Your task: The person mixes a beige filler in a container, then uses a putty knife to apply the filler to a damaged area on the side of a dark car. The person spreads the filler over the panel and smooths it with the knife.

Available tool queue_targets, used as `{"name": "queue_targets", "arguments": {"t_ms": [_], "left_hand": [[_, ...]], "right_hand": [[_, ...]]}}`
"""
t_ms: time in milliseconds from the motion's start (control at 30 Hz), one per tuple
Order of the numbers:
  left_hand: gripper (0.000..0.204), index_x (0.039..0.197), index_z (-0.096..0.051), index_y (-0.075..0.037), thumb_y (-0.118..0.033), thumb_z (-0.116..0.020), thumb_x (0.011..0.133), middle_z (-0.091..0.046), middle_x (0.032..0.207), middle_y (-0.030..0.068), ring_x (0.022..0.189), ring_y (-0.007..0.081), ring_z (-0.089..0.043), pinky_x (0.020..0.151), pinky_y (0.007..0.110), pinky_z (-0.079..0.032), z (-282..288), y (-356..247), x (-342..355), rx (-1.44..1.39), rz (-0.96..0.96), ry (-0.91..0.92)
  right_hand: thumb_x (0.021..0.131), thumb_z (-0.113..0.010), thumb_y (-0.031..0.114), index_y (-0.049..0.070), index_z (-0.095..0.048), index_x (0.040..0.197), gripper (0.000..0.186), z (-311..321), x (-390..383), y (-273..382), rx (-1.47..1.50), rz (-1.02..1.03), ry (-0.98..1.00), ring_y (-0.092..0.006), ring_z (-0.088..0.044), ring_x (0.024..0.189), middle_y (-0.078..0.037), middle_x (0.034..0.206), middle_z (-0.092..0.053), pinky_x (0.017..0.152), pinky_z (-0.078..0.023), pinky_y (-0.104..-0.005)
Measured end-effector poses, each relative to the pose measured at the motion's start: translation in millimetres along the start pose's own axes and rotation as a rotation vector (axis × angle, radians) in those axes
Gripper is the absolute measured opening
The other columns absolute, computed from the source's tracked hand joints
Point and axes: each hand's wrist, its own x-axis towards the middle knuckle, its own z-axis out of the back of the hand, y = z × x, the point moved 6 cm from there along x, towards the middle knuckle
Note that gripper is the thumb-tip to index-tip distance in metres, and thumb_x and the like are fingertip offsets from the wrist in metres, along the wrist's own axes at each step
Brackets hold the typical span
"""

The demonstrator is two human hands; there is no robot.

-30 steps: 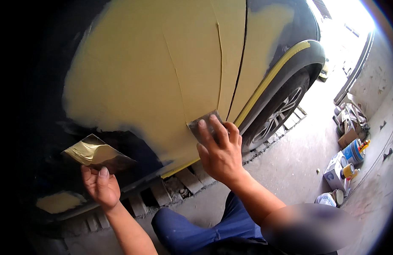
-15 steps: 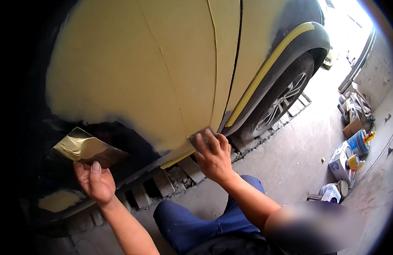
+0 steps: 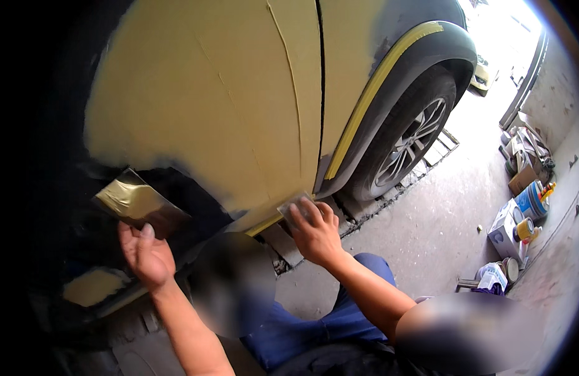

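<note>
My left hand [image 3: 148, 257] grips a flat metal plate [image 3: 167, 213] by its lower edge, thumb on top. A smear of yellow putty [image 3: 123, 195] coats the plate's far left part. In my right hand [image 3: 318, 235] is a thin greyish putty spreader [image 3: 291, 210], fingers laid flat along it, at the lower edge of a car door [image 3: 195, 119]. Yellow filler covers most of this door, with dark paint showing around it. Thin raised ridges run down the filler. Whether the spreader touches the panel, I cannot tell.
Yellow masking tape [image 3: 365, 113] lines the wheel arch above the car's wheel [image 3: 405, 141]. On the right stand a blue can [image 3: 531, 202], a white box [image 3: 505, 229] and other containers along the wall [image 3: 562, 125]. A floor grate [image 3: 283, 244] runs under the car.
The view has shifted, so the door and wheel sit further left. Both hands keep their hold. The left ridge in the filler looks fainter, and the right one ends higher above the spreader.
</note>
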Motion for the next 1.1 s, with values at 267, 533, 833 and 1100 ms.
{"name": "queue_targets", "arguments": {"t_ms": [267,533,833,1100], "left_hand": [[0.049,0.128,-0.047,-0.001,0.0,-0.048,0.08,-0.056,0.123,0.0128,0.115,0.0241,-0.054,0.103,0.039,-0.04,-94,43,-128,-0.071,0.598,-0.21],[0.054,0.131,-0.047,-0.003,0.0,-0.046,0.078,-0.057,0.126,0.0112,0.118,0.0247,-0.053,0.105,0.039,-0.039,-82,12,-110,-0.307,0.386,-0.202],[0.049,0.129,-0.045,-0.004,-0.003,-0.048,0.081,-0.054,0.126,0.0081,0.118,0.0216,-0.051,0.104,0.037,-0.038,2,-5,-68,-0.031,0.098,-0.3],[0.049,0.131,-0.044,-0.005,-0.008,-0.051,0.082,-0.054,0.127,0.0065,0.119,0.0199,-0.05,0.103,0.037,-0.037,19,-1,-60,0.01,0.073,-0.327]], "right_hand": [[0.084,-0.068,0.014,0.005,-0.055,0.13,0.049,109,-3,43,1.091,0.269,0.164,-0.0352,-0.047,0.122,-0.021,0.136,-0.046,0.101,-0.038,-0.0421],[0.07,-0.074,0.015,0.014,-0.058,0.124,0.056,101,28,33,0.432,0.466,0.136,-0.0358,-0.048,0.113,-0.011,0.13,-0.051,0.095,-0.041,-0.0462],[0.083,-0.058,0.019,0.014,-0.045,0.135,0.054,230,211,94,-0.259,0.367,-0.378,-0.0364,-0.039,0.119,-0.009,0.14,-0.037,0.094,-0.037,-0.0513],[0.083,-0.056,0.021,0.01,-0.048,0.132,0.051,227,221,136,-0.344,0.348,-0.342,-0.0376,-0.043,0.112,-0.011,0.129,-0.044,0.086,-0.041,-0.0506]]}}
